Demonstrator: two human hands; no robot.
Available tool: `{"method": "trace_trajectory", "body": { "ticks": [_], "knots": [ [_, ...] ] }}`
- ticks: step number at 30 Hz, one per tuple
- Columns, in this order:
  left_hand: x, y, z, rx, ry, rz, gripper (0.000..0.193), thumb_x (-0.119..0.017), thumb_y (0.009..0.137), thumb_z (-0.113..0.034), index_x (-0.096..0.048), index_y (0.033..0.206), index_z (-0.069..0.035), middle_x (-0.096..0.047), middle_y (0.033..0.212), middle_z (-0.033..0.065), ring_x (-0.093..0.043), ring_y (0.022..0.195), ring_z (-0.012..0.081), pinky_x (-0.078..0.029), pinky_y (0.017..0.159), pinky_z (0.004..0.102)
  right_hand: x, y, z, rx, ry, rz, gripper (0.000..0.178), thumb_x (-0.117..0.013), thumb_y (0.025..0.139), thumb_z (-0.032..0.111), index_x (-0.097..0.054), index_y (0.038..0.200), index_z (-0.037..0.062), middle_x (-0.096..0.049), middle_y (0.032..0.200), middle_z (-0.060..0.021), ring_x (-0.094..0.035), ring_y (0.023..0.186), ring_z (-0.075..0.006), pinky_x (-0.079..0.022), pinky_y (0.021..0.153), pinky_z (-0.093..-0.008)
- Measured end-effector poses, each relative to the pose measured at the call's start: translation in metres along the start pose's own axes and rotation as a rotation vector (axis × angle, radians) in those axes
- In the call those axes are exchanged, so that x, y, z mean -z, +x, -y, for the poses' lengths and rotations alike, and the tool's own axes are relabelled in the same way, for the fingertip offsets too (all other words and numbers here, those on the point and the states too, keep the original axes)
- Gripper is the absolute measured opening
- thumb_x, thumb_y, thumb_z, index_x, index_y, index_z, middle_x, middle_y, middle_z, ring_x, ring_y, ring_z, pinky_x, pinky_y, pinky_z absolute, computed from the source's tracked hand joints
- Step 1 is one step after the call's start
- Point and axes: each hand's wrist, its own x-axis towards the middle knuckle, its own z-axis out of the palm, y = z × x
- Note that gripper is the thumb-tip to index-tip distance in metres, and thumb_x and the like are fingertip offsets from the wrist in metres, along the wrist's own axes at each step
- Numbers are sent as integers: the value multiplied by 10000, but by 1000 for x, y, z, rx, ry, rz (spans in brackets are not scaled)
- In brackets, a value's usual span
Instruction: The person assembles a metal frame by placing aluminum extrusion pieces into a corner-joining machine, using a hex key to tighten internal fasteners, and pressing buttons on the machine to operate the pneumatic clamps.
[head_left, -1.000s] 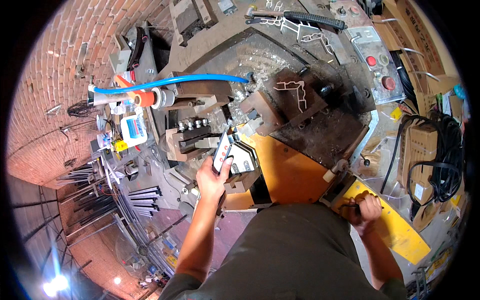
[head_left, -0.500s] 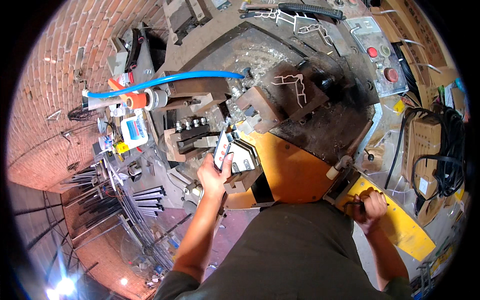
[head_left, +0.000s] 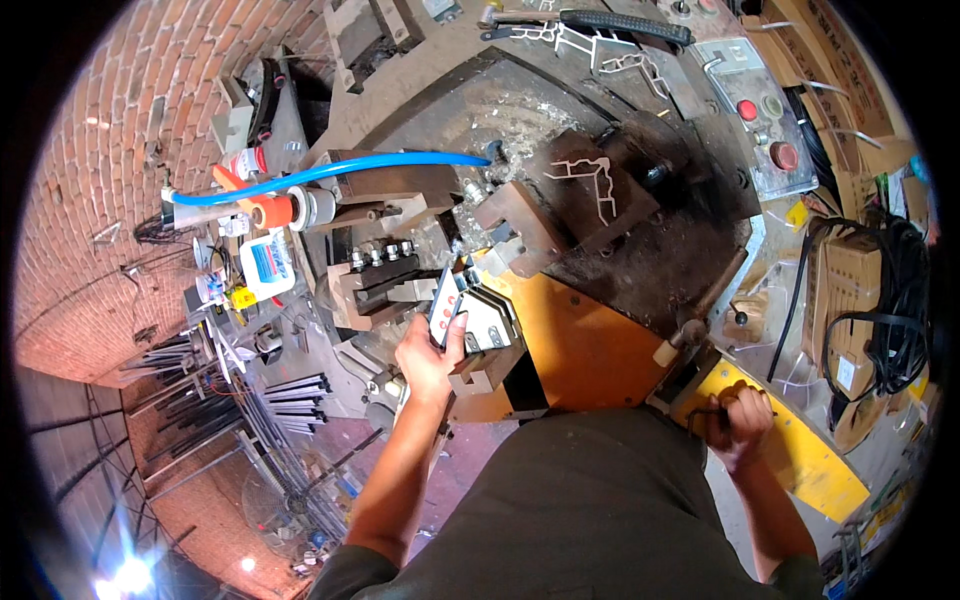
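My left hand (head_left: 428,362) is closed on a flat pale metal profile (head_left: 445,308) with several reddish holes, its thumb on the near side. The profile stands on a slant against the left side of a steel fixture (head_left: 486,316) with angled plates. A notched steel block (head_left: 484,372) sits just under the fixture. Over at the right, my right hand (head_left: 742,420) is curled into a fist around a thin dark rod (head_left: 700,411), beside a yellow panel (head_left: 815,470). Its palm side and most of the rod are hidden.
A blue hose (head_left: 340,164) arches over steel blocks at the left. Cut profile sections (head_left: 590,180) lie on the dark machine block. Farther right are a control box (head_left: 765,120) with red buttons and coiled black cable (head_left: 895,300). An orange plate (head_left: 600,340) lies before my body.
The view has shifted slightly. My left hand keeps its hold on the profile against the fixture, and my right hand stays closed on the rod in almost the same place.
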Motion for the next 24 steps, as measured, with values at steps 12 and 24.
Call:
{"method": "trace_trajectory", "body": {
  "ticks": [12, 24],
  "knots": [
    [3, 0, -8, 3, 28, 4, 581, -815, 906, -517, -537, 769, -25, -607, 663, 188, -616, 610, 404, -510, 623, 483, 0, 4, 4, 36, 4, -58, 174, -751, 890, 128, -601, 834, 61, -594, 828, -130, -591, 723, -333, -416, 667, -443],
    [28, -1, -15, -167, -104, -116, 366, -750, 986, -391, -694, 1003, -31, -681, 937, 187, -679, 781, 425, -537, 703, 502, -7, 0, 3, 93, -7, -100, 181, -753, 821, 106, -578, 829, 60, -566, 792, -142, -569, 703, -366, -415, 653, -478]
  ]
}}
